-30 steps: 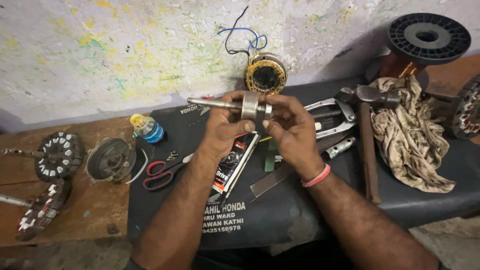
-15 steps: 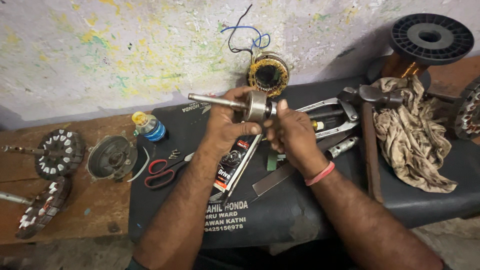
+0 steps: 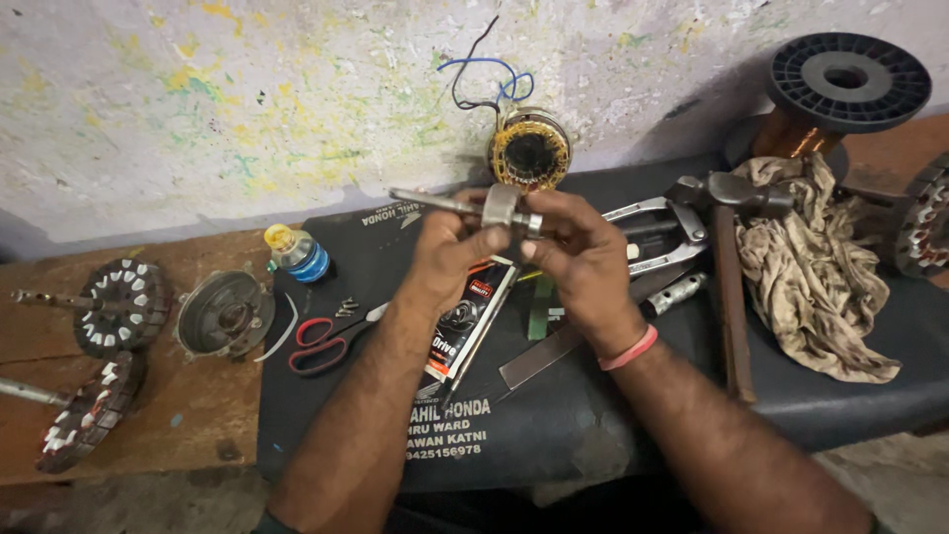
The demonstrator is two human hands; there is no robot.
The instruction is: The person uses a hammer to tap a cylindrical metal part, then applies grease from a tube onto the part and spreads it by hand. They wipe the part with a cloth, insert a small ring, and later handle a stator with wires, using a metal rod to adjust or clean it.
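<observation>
Both hands hold a metal shaft with a bearing (image 3: 499, 206) up over a black mat (image 3: 554, 415). My left hand (image 3: 450, 247) grips the shaft from below, its thin end sticking out to the left. My right hand (image 3: 583, 252), with a pink band on the wrist, pinches the bearing end from the right. Behind the hands a wound stator (image 3: 531, 150) with blue and black wires leans against the wall.
Red-handled scissors (image 3: 321, 341), a printed carton (image 3: 465, 316), a metal puller (image 3: 657, 237), a hammer (image 3: 727, 267) and a dirty rag (image 3: 816, 267) lie on the mat. Left on the wooden bench are a small bottle (image 3: 297, 252), a motor cover (image 3: 222, 314) and two stators. A wire spool (image 3: 840, 84) stands far right.
Both hands have held the shaft and shifted slightly; the view has tilted so the mat and hands sit a little differently in frame.
</observation>
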